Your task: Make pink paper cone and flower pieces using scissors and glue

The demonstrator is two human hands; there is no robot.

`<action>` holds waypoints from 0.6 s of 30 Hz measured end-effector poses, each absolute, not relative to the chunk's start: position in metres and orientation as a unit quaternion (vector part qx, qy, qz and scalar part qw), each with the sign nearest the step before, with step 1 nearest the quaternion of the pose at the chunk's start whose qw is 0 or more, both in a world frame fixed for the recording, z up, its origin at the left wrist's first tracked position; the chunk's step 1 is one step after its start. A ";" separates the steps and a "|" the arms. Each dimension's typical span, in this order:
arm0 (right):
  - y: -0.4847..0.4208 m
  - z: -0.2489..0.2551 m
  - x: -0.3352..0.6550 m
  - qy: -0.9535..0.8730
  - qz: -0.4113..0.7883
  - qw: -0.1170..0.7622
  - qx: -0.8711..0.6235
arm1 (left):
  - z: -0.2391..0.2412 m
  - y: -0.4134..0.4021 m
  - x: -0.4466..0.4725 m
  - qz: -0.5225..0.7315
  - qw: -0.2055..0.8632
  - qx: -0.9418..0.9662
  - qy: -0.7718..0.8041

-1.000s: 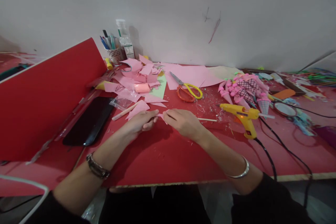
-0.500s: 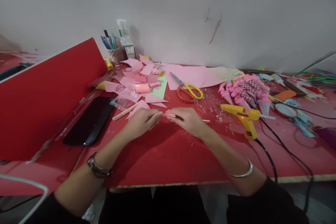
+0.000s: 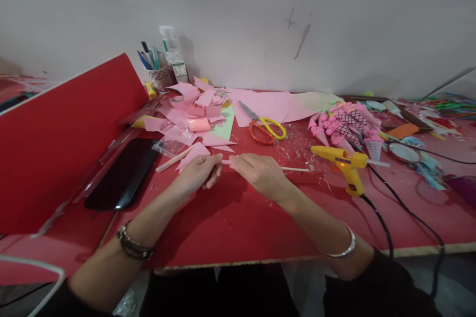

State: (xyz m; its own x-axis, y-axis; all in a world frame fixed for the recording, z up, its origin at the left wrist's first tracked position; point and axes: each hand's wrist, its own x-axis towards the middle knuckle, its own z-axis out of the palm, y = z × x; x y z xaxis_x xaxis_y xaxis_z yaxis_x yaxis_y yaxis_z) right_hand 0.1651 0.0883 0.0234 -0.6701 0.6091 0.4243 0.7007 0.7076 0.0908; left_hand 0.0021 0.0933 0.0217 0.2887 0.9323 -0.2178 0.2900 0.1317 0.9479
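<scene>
Between my two hands runs a narrow piece of pink paper [image 3: 226, 162], rolled or folded thin. My left hand [image 3: 201, 172] pinches its left end with thumb and fingers, the other fingers curled below. My right hand [image 3: 260, 174] closes over the right end, knuckles up, hiding most of it. From behind the right hand a thin pale stick [image 3: 295, 169] pokes out to the right, roughly in line with the paper; whether the two are joined is hidden. Close to the left hand lie a pink paper scrap [image 3: 196, 152] and a pale rolled stick [image 3: 171, 162].
Scissors [image 3: 267, 128] lie behind the hands, near pink scraps [image 3: 186, 109]. At right are a yellow glue gun [image 3: 344, 161] with a cord and a heap of pink paper cones [image 3: 345, 126]. A phone [image 3: 124, 173] and a red board [image 3: 70, 138] flank the left.
The pink paper between my hands looks narrower and more rolled. More of the pale stick shows past my right hand. The view has shifted slightly.
</scene>
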 end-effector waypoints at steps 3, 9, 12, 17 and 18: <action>0.091 0.028 0.169 -0.889 0.070 0.226 -0.391 | 0.023 0.094 -0.001 0.313 0.398 0.712 0.486; 0.095 0.029 0.173 -0.877 0.177 0.280 -0.346 | 0.029 0.094 -0.005 0.298 0.323 0.785 0.436; 0.093 0.026 0.172 -0.902 0.050 0.241 -0.356 | 0.029 0.092 -0.001 0.297 0.409 0.720 0.476; 0.088 0.024 0.170 -0.918 -0.148 0.129 -0.345 | 0.025 0.092 0.005 0.284 0.563 0.562 0.536; 0.087 0.024 0.170 -0.915 -0.181 0.128 -0.336 | 0.024 0.092 0.006 0.283 0.594 0.533 0.532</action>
State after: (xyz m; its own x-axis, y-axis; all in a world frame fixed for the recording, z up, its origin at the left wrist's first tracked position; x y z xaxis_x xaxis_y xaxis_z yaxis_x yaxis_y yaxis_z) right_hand 0.1700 0.0873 0.0243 -0.7411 0.5688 0.3566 0.6617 0.7089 0.2443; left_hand 0.0058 0.0920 0.0241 0.2737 0.9030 -0.3312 0.2309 0.2726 0.9340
